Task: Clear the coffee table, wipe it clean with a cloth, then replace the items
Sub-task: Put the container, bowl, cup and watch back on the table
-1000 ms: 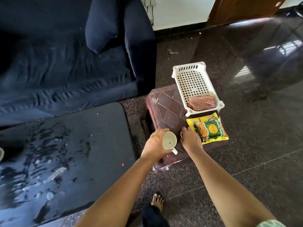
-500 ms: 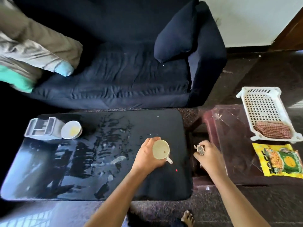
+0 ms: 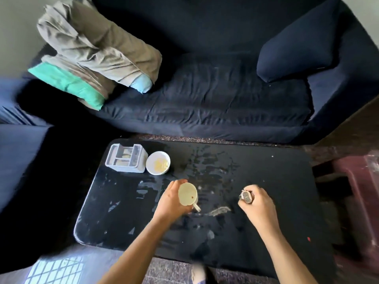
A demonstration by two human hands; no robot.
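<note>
The cup (image 3: pixel 187 194) is held in the curled left grip (image 3: pixel 172 201) at frame centre, above the streaked desk (image 3: pixel 276 181). A small watch-like object (image 3: pixel 246 196) is pinched in the right grip (image 3: pixel 256 203). Both are best set down gently, clear of the bowl (image 3: pixel 158 162).

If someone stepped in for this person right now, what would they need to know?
Left hand holds a cup over the coffee table.
Right hand grips a small object, too blurred to name.
A grey box and a bowl already stand at the table's far left corner.
The top shows wet streaks, so wiping looks done.
To do: set down the cup and the small object.
</note>
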